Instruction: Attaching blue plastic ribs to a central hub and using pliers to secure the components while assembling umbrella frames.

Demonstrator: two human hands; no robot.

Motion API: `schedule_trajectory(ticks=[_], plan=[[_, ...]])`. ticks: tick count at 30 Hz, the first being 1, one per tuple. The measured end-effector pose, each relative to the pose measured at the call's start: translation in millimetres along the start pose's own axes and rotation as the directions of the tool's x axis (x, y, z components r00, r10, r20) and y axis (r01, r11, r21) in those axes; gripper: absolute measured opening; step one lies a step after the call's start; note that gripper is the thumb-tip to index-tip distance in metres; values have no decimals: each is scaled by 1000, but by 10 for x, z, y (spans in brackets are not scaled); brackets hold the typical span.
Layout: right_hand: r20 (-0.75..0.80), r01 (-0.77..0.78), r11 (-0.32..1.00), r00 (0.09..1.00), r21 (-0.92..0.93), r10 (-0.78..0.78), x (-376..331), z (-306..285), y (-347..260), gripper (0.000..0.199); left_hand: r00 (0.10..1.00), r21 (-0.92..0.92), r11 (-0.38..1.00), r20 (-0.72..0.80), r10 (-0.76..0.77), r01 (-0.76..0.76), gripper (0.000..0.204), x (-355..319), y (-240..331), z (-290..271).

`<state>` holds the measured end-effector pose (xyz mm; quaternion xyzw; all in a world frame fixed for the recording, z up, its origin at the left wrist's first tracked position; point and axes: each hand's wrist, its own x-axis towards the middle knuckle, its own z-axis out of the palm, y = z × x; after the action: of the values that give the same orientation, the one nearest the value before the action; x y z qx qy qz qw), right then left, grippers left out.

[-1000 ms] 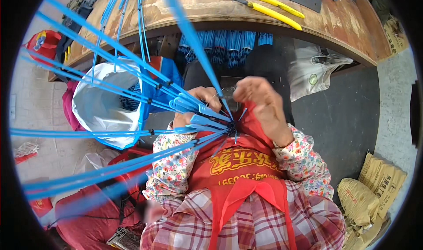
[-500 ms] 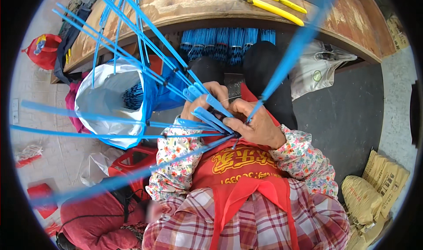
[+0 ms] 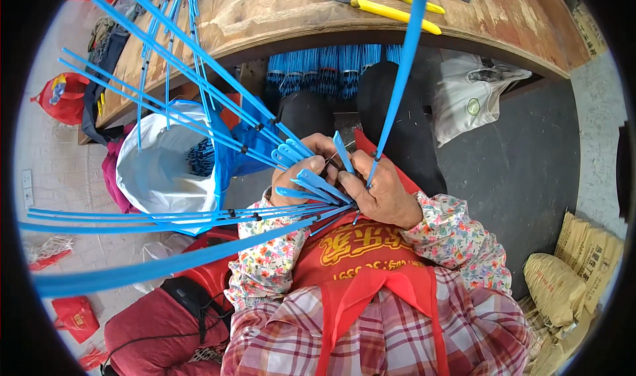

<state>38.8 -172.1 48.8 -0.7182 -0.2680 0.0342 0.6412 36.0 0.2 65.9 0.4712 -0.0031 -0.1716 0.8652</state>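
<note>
Item, as I view it remotely, clock read from mid-view: one blue rib frame (image 3: 324, 186), gathered just off centre toward 4, above a red cloth apron (image 3: 311, 260). Ribs slender, smooth, plastic-looking, with black joints (image 3: 256, 217) and flat, paddle-shaped ends (image 3: 286, 152).

Orientation: no single long axis; ribs radiate from the gathering point, one sheaf toward 10, another between 8 and 9, one strip just past 12.

Left hand (image 3: 287, 177): curled around the flat ends. Right hand (image 3: 387, 194): thumb and fingers pinched on the frame near its gathering point; I cannot tell which piece.

Surroundings: worn wooden bench (image 3: 265, 21) at 12, bearing yellow-handled cutters (image 3: 397, 15); white-lined sack (image 3: 142, 170) at 9, ribs crossing before its mouth; crumpled whitish bag (image 3: 467, 104) at 2; creased brown paper sacks (image 3: 553, 290) at 4.
</note>
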Motion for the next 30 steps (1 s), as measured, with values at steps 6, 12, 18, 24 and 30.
schedule_trajectory(ticks=[6,12,18,24,30], plan=[[14,-19,991,1000,131,17,-32,-11,-4,15,997,8,999,60,52,-53,25,4,13,-19],[114,-124,984,987,126,110,-29,-111,-54,12,944,-155,965,226,242,-211,17,217,-149,-158],[196,-215,940,966,265,166,54,-206,-46,16,952,-201,970,244,186,-138,21,250,-181,-153],[162,-181,927,978,327,134,35,-226,-51,26,920,-165,984,370,131,-73,29,383,-339,-509],[210,-166,940,972,297,105,-3,-259,-9,37,911,-97,994,405,79,-43,24,364,-242,-375]])
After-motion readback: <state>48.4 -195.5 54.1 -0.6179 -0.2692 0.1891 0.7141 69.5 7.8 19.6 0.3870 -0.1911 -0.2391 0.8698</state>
